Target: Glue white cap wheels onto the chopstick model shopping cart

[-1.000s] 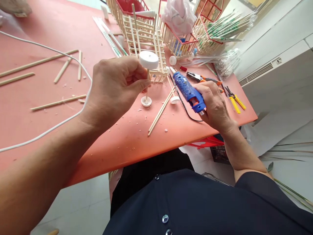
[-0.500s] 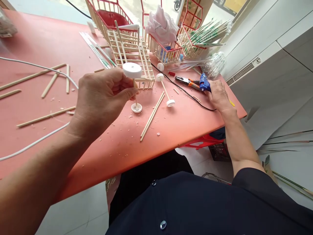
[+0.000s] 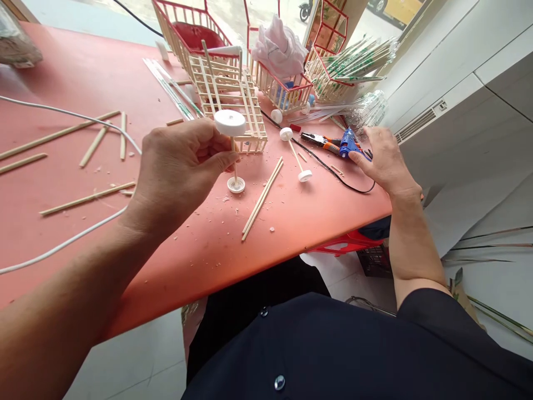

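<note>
My left hand (image 3: 179,166) pinches the thin wooden stick of an upright axle with a white bottle cap (image 3: 230,122) on top and another cap (image 3: 236,185) at its lower end. Over at the right, my right hand (image 3: 385,161) has its fingers apart beside a blue glue gun (image 3: 348,143) lying on the table. Pliers with orange and black handles (image 3: 320,141) rest just left of the glue gun. A second stick with caps on both ends (image 3: 297,155) lies between my hands. Two loose chopsticks (image 3: 262,199) lie side by side nearer me.
A stick-built frame (image 3: 254,125) stands behind my left hand. Stick baskets with red rims (image 3: 297,91) line the back, holding white cloth (image 3: 275,47) and wrapped chopsticks (image 3: 353,64). A white cable (image 3: 62,244) and cut sticks (image 3: 87,199) lie on the left of the pink table (image 3: 200,244).
My right hand has let go of the glue gun, its fingers spreading as it lifts off. My left hand still holds the capped axle. The view has shifted slightly.
</note>
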Demonstrator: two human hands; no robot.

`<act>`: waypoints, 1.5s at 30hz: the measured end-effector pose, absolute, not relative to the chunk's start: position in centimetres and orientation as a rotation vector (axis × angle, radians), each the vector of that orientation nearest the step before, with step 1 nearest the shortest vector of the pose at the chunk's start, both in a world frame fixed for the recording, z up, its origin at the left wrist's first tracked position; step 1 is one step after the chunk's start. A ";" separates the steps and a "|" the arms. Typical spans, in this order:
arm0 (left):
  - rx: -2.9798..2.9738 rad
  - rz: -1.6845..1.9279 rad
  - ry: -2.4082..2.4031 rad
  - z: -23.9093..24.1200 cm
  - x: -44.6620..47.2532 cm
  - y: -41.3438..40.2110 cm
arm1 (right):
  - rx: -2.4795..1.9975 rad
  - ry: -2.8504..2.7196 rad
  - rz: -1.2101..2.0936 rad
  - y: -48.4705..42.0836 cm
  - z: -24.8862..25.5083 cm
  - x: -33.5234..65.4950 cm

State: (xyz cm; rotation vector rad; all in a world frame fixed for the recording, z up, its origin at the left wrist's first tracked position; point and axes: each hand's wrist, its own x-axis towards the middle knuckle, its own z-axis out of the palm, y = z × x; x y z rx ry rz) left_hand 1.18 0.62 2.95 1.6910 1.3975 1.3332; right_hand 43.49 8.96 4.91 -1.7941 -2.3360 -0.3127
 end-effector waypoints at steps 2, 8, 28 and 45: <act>1.696 1.333 1.401 3.0 1.2 0.6 | -1.524 -2.326 -0.259 8.0 6.1 40.1; 1.721 1.315 1.421 3.1 1.1 0.7 | -0.922 -2.347 0.351 6.8 5.6 28.4; 1.659 1.265 1.489 3.2 0.8 0.5 | -0.734 -2.237 1.029 8.5 -0.6 20.4; 1.486 0.967 1.381 2.2 -3.0 2.7 | -0.675 -2.160 0.817 7.7 0.9 21.3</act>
